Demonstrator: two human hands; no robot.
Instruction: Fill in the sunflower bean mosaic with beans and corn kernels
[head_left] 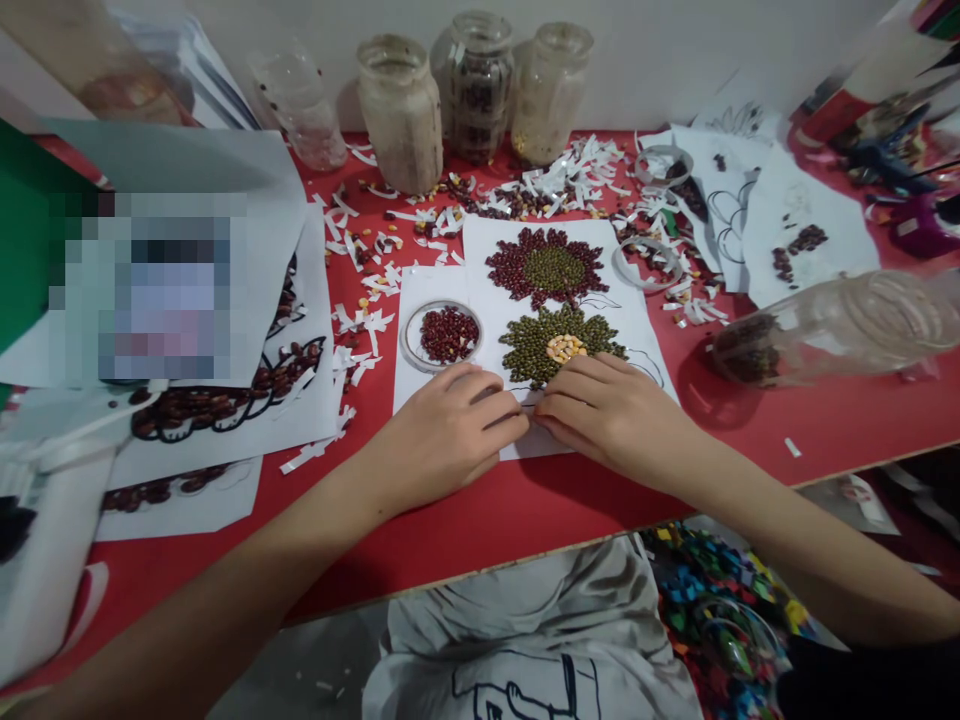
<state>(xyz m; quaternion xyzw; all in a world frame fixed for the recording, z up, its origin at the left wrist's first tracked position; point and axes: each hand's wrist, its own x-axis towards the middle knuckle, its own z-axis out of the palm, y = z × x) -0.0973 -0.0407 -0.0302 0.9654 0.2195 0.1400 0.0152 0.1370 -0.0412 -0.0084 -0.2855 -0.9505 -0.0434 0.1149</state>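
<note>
My left hand (448, 425) is over the lower left of a white sheet (630, 270), its fingers bent together and the tips turned down. Close beside it, my right hand (607, 410) has its fingers pressed together at the sheet's lower part, partly covering the lower flower. Whatever either hand pinches is hidden. A flower of dark red beans (506, 275) with a green bean centre fills the top of the sheet. Below is a flower of green beans (521, 345) with a yellow corn kernel centre (564, 348). A round lid (405, 340) of red beans (448, 335) sits just beyond my left hand.
Glass jars (401, 120) stand along the wall on the red table (442, 530). A jar (862, 320) lies on its side at right. Paper shreds (577, 170) and loose beans litter the back. Bean-covered sheets (300, 420) are at left, colourful scraps (697, 570) below the edge.
</note>
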